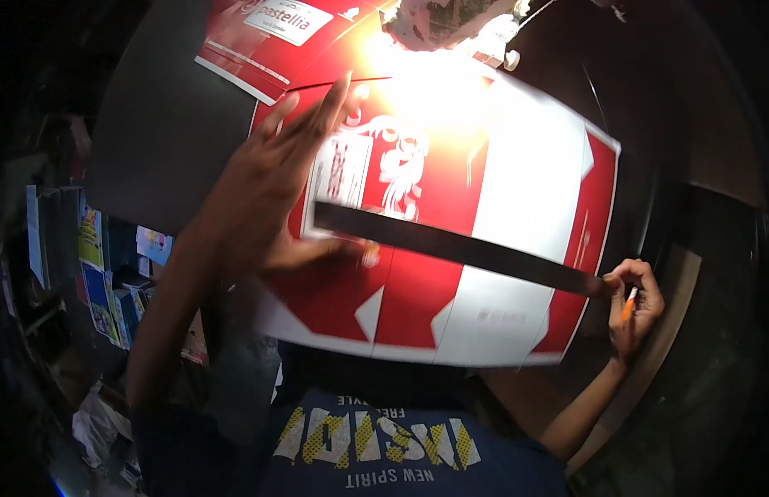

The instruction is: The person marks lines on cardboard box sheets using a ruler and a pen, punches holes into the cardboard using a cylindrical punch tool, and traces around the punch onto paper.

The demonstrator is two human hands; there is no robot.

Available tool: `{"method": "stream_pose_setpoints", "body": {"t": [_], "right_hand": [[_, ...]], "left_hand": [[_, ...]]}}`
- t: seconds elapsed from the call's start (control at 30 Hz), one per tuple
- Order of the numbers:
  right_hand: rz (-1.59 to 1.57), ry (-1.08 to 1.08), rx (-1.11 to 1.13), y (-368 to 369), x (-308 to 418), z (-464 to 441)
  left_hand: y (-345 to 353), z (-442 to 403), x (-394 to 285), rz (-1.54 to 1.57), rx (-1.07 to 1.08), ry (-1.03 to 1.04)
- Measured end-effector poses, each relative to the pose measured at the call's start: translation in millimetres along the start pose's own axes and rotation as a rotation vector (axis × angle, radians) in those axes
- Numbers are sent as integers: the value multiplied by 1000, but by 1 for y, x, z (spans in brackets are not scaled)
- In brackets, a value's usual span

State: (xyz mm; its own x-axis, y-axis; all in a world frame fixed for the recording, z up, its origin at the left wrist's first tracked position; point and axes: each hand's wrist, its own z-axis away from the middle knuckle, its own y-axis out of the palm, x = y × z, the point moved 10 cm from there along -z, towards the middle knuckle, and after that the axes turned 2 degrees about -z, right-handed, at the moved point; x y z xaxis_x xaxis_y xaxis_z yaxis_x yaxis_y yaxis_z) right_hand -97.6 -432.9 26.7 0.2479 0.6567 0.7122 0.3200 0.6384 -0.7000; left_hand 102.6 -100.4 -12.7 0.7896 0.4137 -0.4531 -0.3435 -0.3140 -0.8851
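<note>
A red and white printed cardboard sheet (517, 323) lies before me, and a long dark flat ruler (459, 246) crosses it at a slant. My left hand (277, 182) is over the sheet's left part with its fingers spread, thumb near the ruler's left end; its edges are blurred, and I cannot tell whether it touches. At the right edge of the sheet, my right hand (637, 306) pinches the ruler's other end. A slim orange and white pen-like tool (629, 305) is also between its fingers; its exact kind is unclear.
Another red printed sheet (273, 41) lies at the upper left, partly beyond the first. A bright lamp (451, 41) hangs close above and washes out the sheet's middle. Coloured booklets (103, 273) stand at the left, and a whitish bag (99, 422) is below them.
</note>
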Motion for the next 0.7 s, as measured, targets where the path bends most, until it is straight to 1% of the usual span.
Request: {"method": "stream_pose_setpoints", "body": {"t": [0.03, 0.07, 0.1, 0.13, 0.17, 0.2, 0.27, 0.3, 0.33, 0.4, 0.43, 0.47, 0.5, 0.53, 0.6, 0.63, 0.7], "right_hand": [[74, -72, -95, -8, -1, 1], [71, -78, -101, -10, -7, 6], [38, -25, -75, -13, -16, 5], [4, 26, -51, -13, -25, 5], [129, -34, -52, -12, -22, 6], [155, -12, -42, -8, -16, 6], [150, -93, -28, 3, 0, 12], [144, -80, -27, 8, 7, 12], [190, -95, -14, 16, 18, 15], [236, -109, 13, 29, 35, 11], [252, -140, 3, 34, 43, 10], [269, -169, -4, 37, 51, 10], [225, -91, -11, 40, 39, 11], [222, -87, 1, 44, 42, 10], [301, -384, -80, 47, 80, 14], [286, -398, -11, 50, 75, 22], [326, -427, -32, 52, 72, 33]], "left_hand": [[2, -6, 6, -87, -26, -1], [2, -8, 9, -173, -53, 0], [-3, -10, 14, -178, -59, 1], [-7, -11, 16, -30, -28, 36], [-11, -13, 15, 120, 6, 69], [-23, -14, 11, 114, 6, 73], [-57, 1, -17, 226, -129, 178], [-54, 6, -21, 213, -182, 154], [-45, 15, -29, 214, -170, 152], [-24, 27, -42, 77, -66, 83], [-17, 27, -45, 102, -51, 24], [-13, 29, -42, 107, -43, 17], [2, 30, -41, 72, -11, 44], [9, 32, -40, 43, 16, 73], [10, 36, -35, 96, 5, 61], [9, 35, -35, 94, -4, 67], [7, 35, -35, 101, -10, 75]]}}
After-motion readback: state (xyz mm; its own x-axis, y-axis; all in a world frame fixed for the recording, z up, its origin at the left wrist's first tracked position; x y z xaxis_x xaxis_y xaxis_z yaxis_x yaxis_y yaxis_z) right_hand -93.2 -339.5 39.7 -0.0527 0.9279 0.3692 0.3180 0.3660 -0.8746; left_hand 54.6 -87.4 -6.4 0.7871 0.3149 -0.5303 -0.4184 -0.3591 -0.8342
